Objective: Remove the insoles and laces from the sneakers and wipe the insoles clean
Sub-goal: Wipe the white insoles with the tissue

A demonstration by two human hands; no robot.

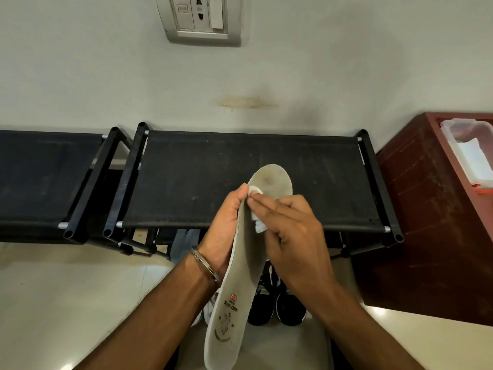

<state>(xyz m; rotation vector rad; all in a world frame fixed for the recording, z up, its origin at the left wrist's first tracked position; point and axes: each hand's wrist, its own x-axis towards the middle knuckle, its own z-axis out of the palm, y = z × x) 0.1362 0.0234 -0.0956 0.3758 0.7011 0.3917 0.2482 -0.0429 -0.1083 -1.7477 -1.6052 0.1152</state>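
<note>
A long grey insole (pixel 241 263) with a printed logo near its heel is held up over the black shoe rack. My left hand (pixel 226 225) grips its left edge, thumb at the toe end. My right hand (pixel 290 231) presses a small white wipe (pixel 257 222) against the insole's upper face, fingers laid flat over it. The toe area shows a dark smudge. Below the hands, a pair of black sneakers (pixel 277 305) with white soles stands on the floor, partly hidden by the insole and my right arm.
A black fabric-topped shoe rack (pixel 186 180) stands against the wall, a second rack (pixel 40 177) to its left. A red-brown cabinet (pixel 426 209) at the right carries a clear plastic box (pixel 466 153). A light shoe (pixel 184 244) sits under the rack.
</note>
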